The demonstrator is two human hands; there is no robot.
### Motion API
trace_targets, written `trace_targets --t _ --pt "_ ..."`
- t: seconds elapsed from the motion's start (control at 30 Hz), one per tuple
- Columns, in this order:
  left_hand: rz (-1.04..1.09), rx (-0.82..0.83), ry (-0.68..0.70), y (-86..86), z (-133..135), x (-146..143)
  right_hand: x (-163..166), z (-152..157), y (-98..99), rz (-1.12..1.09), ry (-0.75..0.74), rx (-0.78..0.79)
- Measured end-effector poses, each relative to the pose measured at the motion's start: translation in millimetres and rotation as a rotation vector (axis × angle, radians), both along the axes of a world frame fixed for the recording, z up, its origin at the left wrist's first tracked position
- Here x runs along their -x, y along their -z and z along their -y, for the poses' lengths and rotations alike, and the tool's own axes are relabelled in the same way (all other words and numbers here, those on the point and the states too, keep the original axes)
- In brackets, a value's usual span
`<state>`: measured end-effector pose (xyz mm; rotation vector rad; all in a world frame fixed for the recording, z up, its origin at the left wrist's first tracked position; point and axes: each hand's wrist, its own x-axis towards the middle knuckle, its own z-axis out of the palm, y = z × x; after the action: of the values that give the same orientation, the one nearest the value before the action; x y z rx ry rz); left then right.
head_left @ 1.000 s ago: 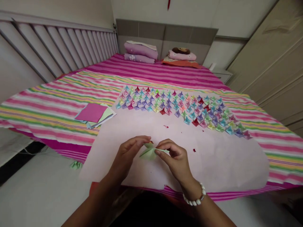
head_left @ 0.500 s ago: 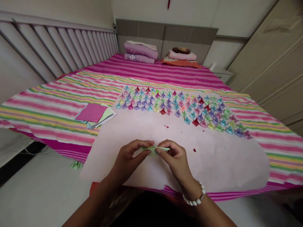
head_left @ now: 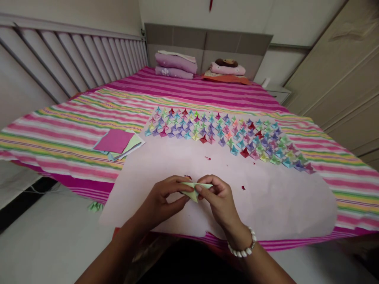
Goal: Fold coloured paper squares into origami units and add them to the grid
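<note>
A square magenta paper sheet (head_left: 114,141) partly hides paler paper sheets (head_left: 134,143). The left hand (head_left: 162,199) grasps a folded pale-green paper piece (head_left: 193,193), hiding much of its left end, over a pinkish-white paper sheet (head_left: 281,205); the right hand (head_left: 220,199) pinches the other end.

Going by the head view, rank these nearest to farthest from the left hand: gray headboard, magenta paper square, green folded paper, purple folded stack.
From the left hand:
1. Green folded paper: at its fingertips.
2. Magenta paper square: off to the left, atop the paper pile.
3. Purple folded stack: far ahead.
4. Gray headboard: behind that stack.
</note>
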<state>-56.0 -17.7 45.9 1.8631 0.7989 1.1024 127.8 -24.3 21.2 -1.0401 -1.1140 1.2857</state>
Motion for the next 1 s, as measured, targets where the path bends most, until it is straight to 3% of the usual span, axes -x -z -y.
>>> trace_targets --t 0.23,0.43,0.57,0.7,0.87,1.0 --pt "-0.032 0.043 -0.081 0.6 1 -3 1 0 -1.5 0.005 -0.034 0.011" --pt "-0.047 0.052 -0.096 2.3 3 -3 0 0 -11.4 0.14 -0.044 -0.131" --pt "0.02 0.208 -0.207 5.8 4 -7 1 1 -14.4 0.204 -0.033 -0.171" --pt "0.197 0.409 -0.19 7.3 2 -13 1 2 -13.8 0.198 -0.003 -0.193" --pt "0.187 0.474 -0.271 4.2 0 -15 2 3 -10.6 0.163 0.011 -0.162" --pt "0.319 0.553 -0.268 14.1 2 -20 5 4 -7.1 0.119 0.043 -0.133"
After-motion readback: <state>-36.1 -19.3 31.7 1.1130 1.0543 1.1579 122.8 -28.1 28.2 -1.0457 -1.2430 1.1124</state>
